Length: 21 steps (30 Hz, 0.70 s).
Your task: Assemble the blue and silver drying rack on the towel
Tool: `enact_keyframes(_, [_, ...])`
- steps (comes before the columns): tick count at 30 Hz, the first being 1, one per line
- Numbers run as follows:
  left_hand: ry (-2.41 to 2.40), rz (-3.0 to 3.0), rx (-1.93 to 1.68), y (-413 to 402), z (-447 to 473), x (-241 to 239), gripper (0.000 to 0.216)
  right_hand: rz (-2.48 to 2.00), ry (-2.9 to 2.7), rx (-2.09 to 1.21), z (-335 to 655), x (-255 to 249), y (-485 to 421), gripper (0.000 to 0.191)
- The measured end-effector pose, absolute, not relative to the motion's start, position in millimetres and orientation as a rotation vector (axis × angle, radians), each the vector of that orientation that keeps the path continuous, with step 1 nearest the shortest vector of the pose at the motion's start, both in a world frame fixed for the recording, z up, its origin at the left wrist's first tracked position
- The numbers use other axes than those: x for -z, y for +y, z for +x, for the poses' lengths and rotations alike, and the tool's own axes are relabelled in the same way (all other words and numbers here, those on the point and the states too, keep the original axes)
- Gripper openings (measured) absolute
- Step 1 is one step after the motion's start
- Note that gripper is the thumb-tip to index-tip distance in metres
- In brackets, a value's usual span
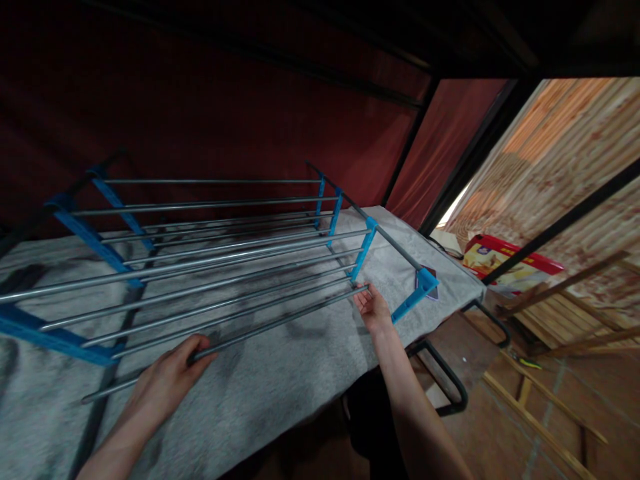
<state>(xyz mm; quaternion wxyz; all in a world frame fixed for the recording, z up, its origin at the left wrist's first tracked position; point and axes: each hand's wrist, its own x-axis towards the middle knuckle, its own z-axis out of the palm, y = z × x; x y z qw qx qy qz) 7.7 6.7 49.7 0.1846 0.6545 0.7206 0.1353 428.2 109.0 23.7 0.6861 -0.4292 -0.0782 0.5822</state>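
Note:
A thin grey metal rod (280, 327) slants across the front of a rack (240, 257) made of similar rods and blue plastic brackets. My left hand (170, 377) is wrapped round this rod towards its left end, and the left tip sticks out past my wrist. At the other end, my right hand (374, 310) pinches the rod between thumb and fingers, palm turned up. That end lies between two blue brackets on the right: one bracket (364, 250) carries several rods, while the nearest bracket (415, 293) carries none.
The rack stands on a table with a grey cloth (310, 393). Behind hangs a dark red curtain (225, 100). A small dark flat item (431, 274) lies by the right bracket. Stools (450, 373), a red and yellow box (515, 263) and wooden frames (540, 400) are on the right.

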Motion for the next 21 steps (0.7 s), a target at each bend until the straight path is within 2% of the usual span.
enact_keyframes(11, [1.892,1.858,-0.546,1,13,-63,0.028,-0.953,-0.153,-1.337,429,-26,109,0.010])
enact_keyframes(16, [1.903,1.848,-0.574,4,7,-53,0.035,-0.993,-0.174,-1.357,429,-26,109,0.012])
enact_keyframes(21, [1.893,1.925,-0.534,6,-4,-41,0.032,-1.028,-0.146,-1.323,432,-24,111,0.012])
